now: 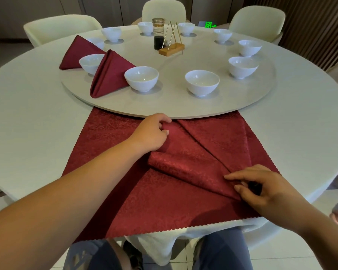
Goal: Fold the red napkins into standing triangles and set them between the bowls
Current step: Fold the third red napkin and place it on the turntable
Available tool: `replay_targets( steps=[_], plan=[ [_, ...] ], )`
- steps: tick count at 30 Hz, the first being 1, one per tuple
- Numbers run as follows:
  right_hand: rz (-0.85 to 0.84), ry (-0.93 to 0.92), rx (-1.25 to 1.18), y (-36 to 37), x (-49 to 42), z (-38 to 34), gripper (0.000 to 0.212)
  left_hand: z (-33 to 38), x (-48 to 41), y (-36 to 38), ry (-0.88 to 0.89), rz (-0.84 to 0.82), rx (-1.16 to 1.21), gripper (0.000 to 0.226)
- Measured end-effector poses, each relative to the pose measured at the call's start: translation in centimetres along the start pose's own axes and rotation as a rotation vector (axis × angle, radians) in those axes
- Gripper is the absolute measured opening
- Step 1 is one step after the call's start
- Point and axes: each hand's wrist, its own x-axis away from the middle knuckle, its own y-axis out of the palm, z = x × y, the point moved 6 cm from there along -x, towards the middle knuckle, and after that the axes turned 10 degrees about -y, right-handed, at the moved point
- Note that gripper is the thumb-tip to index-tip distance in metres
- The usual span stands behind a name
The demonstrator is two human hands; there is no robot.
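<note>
- White cloth covers the round table (27, 123), whose near edge curves across the bottom of the frame.
- At lower centre the open red napkin (164, 211) lies spread on it. Its zigzag near edge overhangs the table's rim, and its far edge meets the rim of the turntable (164, 112).
- A raised fold runs diagonally across the cloth from centre to lower right.
- The left hand (154, 133), at frame centre, curls its fingers and pinches the fold's upper end just beside the turntable's rim. Its forearm stretches in from the lower left.
- The right hand (261, 190), at lower right, pinches the fold's lower end between thumb and fingers, with the forefinger stretched along the cloth.
- Bare tablecloth lies open left and right of the napkin.
- At upper left two folded napkins (109, 75) stand as triangles, each between white bowls (141, 78).
- The other bowls ring the turntable, well apart.
- A dark bottle (158, 34) and a wooden holder (171, 49) sit at its middle, and pale chairs (62, 28) line the top.
</note>
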Motion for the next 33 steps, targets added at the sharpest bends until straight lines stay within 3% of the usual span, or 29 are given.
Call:
replay_targets(
  steps=[6, 10, 17, 24, 27, 30, 33],
  plan=[
    [-0.027, -0.028, 0.029, 0.2, -0.1, 0.0, 0.043, 1.4, 0.4, 0.9, 0.059, -0.222, -0.221, 0.038],
    [-0.036, -0.029, 0.034, 0.2, -0.1, 0.1, 0.041, 1.8, 0.4, 1.1, 0.110, -0.252, -0.311, 0.041],
    [-0.047, -0.037, 0.032, 0.3, -0.1, 0.2, 0.039, 2.0, -0.4, 0.2, 0.117, -0.035, -0.252, 0.038],
    [-0.003, -0.071, 0.079, 0.2, 0.1, 0.0, 0.035, 2.0, 0.6, -1.0, 0.218, 0.245, -0.356, 0.012],
    [0.027, -0.084, 0.123, 0.1, 0.2, 0.0, 0.030, 4.0, 2.7, -1.4, 0.296, 0.120, -0.369, 0.013],
    [0.062, -0.111, 0.167, 0.1, 0.3, -0.2, 0.028, 5.8, 6.5, 0.4, 0.399, -0.083, -0.513, 0.037],
    [0.104, -0.123, 0.176, 0.0, 0.3, -0.1, 0.031, 5.7, 9.8, 3.8, 0.441, -0.139, -0.723, 0.052]
  ],
)
